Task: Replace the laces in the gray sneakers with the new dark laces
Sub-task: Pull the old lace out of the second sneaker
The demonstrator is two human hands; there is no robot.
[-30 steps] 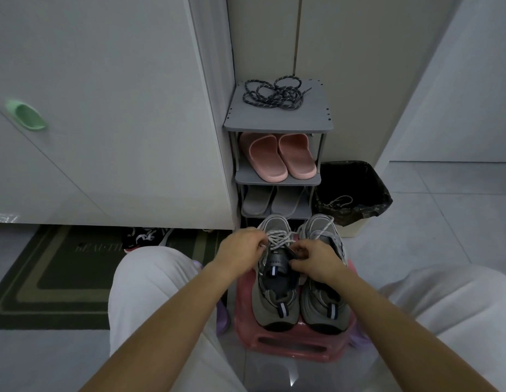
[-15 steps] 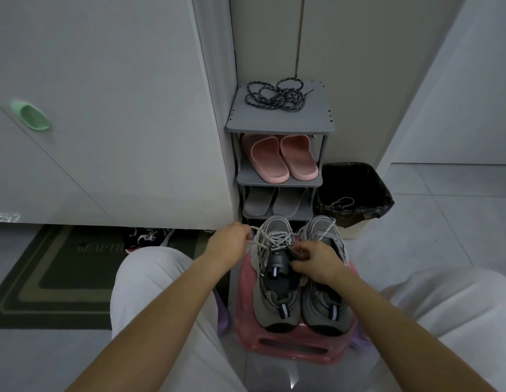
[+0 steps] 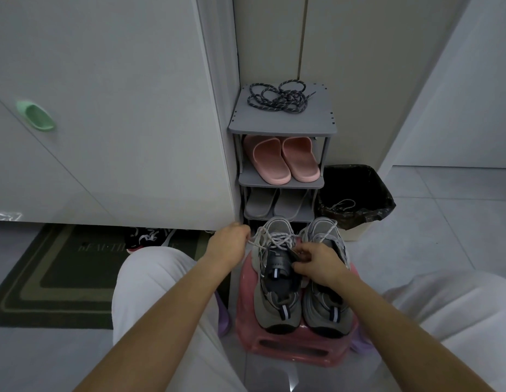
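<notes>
Two gray sneakers stand side by side on a pink plastic stool between my knees: the left sneaker and the right sneaker. A pale speckled lace is still threaded in the left sneaker. My left hand pinches one end of that lace and holds it out to the left of the shoe. My right hand grips the left sneaker's dark tongue area near the top eyelets. The new dark laces lie in a tangle on top of the gray shoe rack.
The rack holds pink slippers and gray slippers on lower shelves. A black-lined bin with a pale lace inside stands to its right. White cabinet doors fill the left, a dark doormat lies below them.
My left hand has drawn the pale lace end out to the left, away from the shoe. My right hand stays on the left sneaker's tongue.
</notes>
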